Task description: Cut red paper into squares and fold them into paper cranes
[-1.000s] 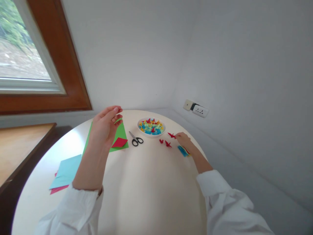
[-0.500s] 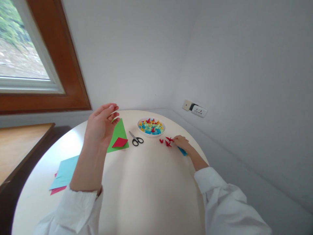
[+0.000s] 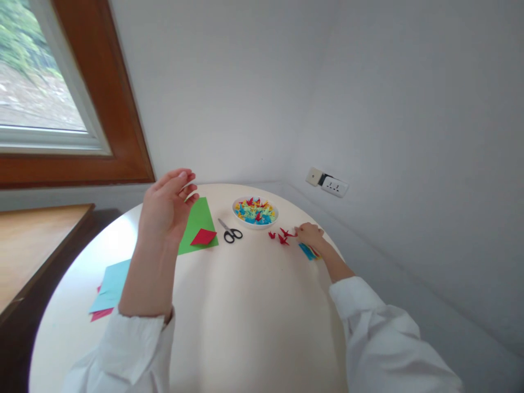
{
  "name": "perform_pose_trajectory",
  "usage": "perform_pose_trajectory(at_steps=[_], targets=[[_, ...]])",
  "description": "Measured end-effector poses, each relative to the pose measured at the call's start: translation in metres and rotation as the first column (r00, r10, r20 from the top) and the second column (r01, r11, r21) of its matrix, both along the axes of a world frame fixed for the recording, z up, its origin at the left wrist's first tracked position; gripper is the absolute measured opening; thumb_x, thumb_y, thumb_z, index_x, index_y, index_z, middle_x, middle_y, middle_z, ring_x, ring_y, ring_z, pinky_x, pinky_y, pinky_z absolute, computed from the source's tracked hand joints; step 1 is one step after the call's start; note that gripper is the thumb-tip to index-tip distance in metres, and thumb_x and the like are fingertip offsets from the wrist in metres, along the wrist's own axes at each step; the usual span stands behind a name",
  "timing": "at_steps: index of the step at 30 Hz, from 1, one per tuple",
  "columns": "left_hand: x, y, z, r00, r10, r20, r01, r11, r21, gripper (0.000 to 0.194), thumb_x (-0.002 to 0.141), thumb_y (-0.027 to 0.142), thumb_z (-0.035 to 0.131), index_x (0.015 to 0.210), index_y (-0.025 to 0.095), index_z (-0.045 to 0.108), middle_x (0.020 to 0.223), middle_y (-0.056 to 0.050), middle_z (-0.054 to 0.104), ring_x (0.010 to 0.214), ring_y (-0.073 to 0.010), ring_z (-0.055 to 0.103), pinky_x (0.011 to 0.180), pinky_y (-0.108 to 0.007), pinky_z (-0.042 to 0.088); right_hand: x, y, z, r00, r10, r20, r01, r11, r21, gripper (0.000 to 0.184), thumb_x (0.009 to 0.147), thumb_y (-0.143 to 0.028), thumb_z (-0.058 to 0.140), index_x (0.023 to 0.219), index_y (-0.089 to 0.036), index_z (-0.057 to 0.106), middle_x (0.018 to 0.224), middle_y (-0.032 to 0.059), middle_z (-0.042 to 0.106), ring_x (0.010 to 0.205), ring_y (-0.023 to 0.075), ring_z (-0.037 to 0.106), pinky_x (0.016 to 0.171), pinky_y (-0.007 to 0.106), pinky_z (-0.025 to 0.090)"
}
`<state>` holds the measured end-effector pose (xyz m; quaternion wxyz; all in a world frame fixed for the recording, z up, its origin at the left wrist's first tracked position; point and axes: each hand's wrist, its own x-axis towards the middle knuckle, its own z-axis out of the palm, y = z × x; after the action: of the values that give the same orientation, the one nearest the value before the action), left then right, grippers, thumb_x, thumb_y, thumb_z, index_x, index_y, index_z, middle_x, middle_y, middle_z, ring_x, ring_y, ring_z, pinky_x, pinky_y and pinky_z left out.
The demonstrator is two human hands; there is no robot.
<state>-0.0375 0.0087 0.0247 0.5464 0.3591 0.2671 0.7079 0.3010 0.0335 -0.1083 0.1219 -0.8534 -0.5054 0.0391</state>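
Right hand (image 3: 310, 233) is at the tip of a red paper bird (image 3: 286, 233) on the desk (image 3: 262, 305), grip unclear, left hand (image 3: 166, 210) raised half-open and empty-looking; step seems to be placing the bird, next move calling for a light touch.

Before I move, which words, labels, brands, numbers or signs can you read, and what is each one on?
None can be read.
Wall socket: dark slots show; any print is too small to read.
Square wall plate beside it: one small mark, too small to make out.
Red paper cranes, scissors, green sheet, white bowl: no lettering visible.
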Motion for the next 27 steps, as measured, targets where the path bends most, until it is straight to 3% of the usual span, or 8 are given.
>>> perform_pose_trajectory(at_steps=[5, 9, 11, 13, 15, 17, 21, 27], targets=[[-0.013, 0.003, -0.001, 0.994, 0.092, 0.065, -0.095, 0.994, 0.048, 0.007, 0.062, 0.019, 0.065, 0.065, 0.018, 0.060, 0.070, 0.001, 0.058, 0.057, -0.0071, 0.050, 0.054, -0.019, 0.040, -0.007, -0.004, 0.052, 0.996, -0.009, 0.090, -0.016, 0.960, 0.280, 0.028, 0.086, -0.026, 0.044, 0.084, -0.011, 0.067, 0.113, 0.0205, 0.059, 0.111, 0.0349, 0.048, 0.091, 0.053, 0.029], [-0.026, 0.007, -0.003, 0.980, 0.176, 0.091, -0.185, 0.977, 0.106, 0.010, 0.064, 0.024, 0.065, 0.068, 0.020, 0.057, 0.071, 0.001, 0.058, 0.058, -0.0070, 0.051, 0.056, -0.018, 0.041, -0.049, 0.003, 0.076, 0.974, 0.180, 0.136, -0.223, 0.855, 0.468, 0.025, 0.088, -0.022, 0.040, 0.095, -0.015, 0.063, 0.116, 0.0120, 0.058, 0.111, 0.0238, 0.049, 0.095, 0.042, 0.032], [-0.030, 0.006, -0.002, 0.970, 0.203, 0.135, -0.217, 0.971, 0.096, 0.007, 0.065, 0.022, 0.062, 0.069, 0.019, 0.057, 0.070, 0.002, 0.056, 0.057, -0.0067, 0.050, 0.056, -0.018, 0.040, -0.083, 0.007, 0.069, 0.919, 0.365, 0.148, -0.389, 0.784, 0.484, 0.021, 0.086, -0.023, 0.045, 0.090, -0.018, 0.065, 0.106, 0.0070, 0.064, 0.103, 0.0182, 0.055, 0.093, 0.035, 0.037], [-0.033, 0.005, 0.000, 0.958, 0.226, 0.175, -0.241, 0.968, 0.070, 0.004, 0.066, 0.019, 0.060, 0.068, 0.019, 0.057, 0.070, 0.002, 0.056, 0.057, -0.0068, 0.050, 0.057, -0.019, 0.040, -0.120, 0.009, 0.051, 0.737, 0.654, 0.171, -0.650, 0.616, 0.445, 0.020, 0.085, -0.023, 0.047, 0.088, -0.018, 0.066, 0.106, 0.0089, 0.065, 0.104, 0.0200, 0.056, 0.093, 0.038, 0.036], [-0.036, 0.002, 0.002, 0.946, 0.255, 0.201, -0.268, 0.962, 0.043, 0.002, 0.067, 0.018, 0.058, 0.068, 0.019, 0.057, 0.070, 0.001, 0.056, 0.058, -0.0076, 0.050, 0.058, -0.020, 0.041, -0.153, 0.010, 0.027, 0.577, 0.794, 0.191, -0.796, 0.495, 0.347, 0.021, 0.083, -0.019, 0.048, 0.087, -0.019, 0.068, 0.119, 0.0103, 0.061, 0.115, 0.0228, 0.050, 0.098, 0.044, 0.029], [-0.038, 0.000, 0.004, 0.932, 0.288, 0.223, -0.298, 0.954, 0.014, 0.002, 0.068, 0.018, 0.056, 0.068, 0.019, 0.057, 0.069, 0.001, 0.056, 0.059, -0.0087, 0.051, 0.058, -0.021, 0.042, -0.176, 0.010, 0.005, 0.488, 0.855, 0.179, -0.859, 0.433, 0.273, 0.024, 0.083, -0.016, 0.047, 0.088, -0.021, 0.069, 0.130, 0.0110, 0.053, 0.121, 0.0231, 0.045, 0.098, 0.046, 0.026], [-0.041, -0.003, 0.007, 0.921, 0.305, 0.241, -0.305, 0.952, -0.038, 0.007, 0.069, 0.016, 0.056, 0.065, 0.021, 0.057, 0.068, -0.001, 0.059, 0.059, -0.0110, 0.051, 0.058, -0.024, 0.044, -0.198, 0.014, -0.022, 0.435, 0.889, 0.141, -0.894, 0.407, 0.187, 0.022, 0.081, -0.017, 0.050, 0.090, -0.022, 0.070, 0.133, 0.0093, 0.051, 0.127, 0.0241, 0.040, 0.098, 0.049, 0.024], [-0.042, -0.002, 0.007, 0.921, 0.288, 0.263, -0.288, 0.957, -0.040, 0.006, 0.068, 0.016, 0.056, 0.065, 0.021, 0.057, 0.069, -0.001, 0.058, 0.061, -0.0113, 0.052, 0.061, -0.025, 0.044, -0.208, 0.023, -0.039, 0.425, 0.893, 0.149, -0.902, 0.402, 0.160, 0.026, 0.085, -0.017, 0.045, 0.098, -0.021, 0.067, 0.129, 0.0073, 0.055, 0.123, 0.0227, 0.044, 0.101, 0.052, 0.022]])
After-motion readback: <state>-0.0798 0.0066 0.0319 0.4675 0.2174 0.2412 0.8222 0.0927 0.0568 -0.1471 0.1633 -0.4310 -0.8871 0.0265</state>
